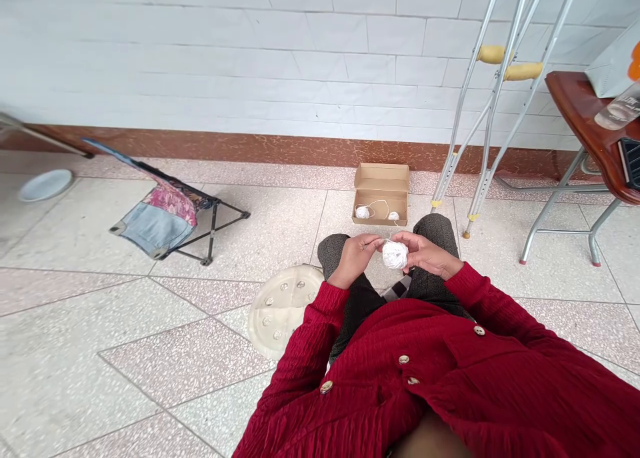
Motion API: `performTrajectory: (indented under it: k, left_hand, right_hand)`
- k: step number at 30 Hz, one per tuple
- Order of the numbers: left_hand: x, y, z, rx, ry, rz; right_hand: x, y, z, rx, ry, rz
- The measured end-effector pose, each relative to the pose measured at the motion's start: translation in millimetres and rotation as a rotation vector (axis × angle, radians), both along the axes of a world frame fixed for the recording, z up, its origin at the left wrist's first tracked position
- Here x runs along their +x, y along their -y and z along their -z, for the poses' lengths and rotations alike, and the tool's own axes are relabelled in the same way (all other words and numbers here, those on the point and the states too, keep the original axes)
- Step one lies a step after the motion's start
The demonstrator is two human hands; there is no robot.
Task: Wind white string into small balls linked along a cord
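A white ball of yarn is held above my lap, with the fingers of my right hand wrapped round its right side. My left hand is closed in a pinch at the ball's left, on the strand of yarn. Just beyond my hands an open cardboard box lies on the floor. Inside it are a white yarn ball at the left and a smaller white ball at the right, with a loose strand looping between them.
A folding stool stands at the left, near a pale round dish. Beside my left leg is a round cream stool top. Crutches lean on the wall; a brown table holds a bottle at the right.
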State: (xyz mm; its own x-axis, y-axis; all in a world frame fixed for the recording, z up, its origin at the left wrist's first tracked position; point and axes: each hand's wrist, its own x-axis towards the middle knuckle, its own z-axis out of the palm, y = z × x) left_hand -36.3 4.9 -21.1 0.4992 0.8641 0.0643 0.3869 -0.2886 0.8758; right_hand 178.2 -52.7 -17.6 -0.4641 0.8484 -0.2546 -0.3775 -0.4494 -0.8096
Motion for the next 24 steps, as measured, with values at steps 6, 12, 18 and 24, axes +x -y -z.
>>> performTrajectory:
  k: [6,12,18,24]
  left_hand:
    - [7,5,10.4,-0.155,0.046,0.042]
    - [18,24,11.1,-0.183,0.011,0.177]
    - [17,26,-1.0,-0.073,-0.159,0.202]
    - [15,26,6.9,-0.149,-0.164,0.192]
  right_hand:
    - [4,-12,-28.3,0.014,-0.113,0.117]
    - [14,-37,-17.2,0.041,0.139,0.374]
    - [1,-37,14.7,0.093,0.418,0.547]
    - [11,-44,-0.7,0.206,0.359,0.652]
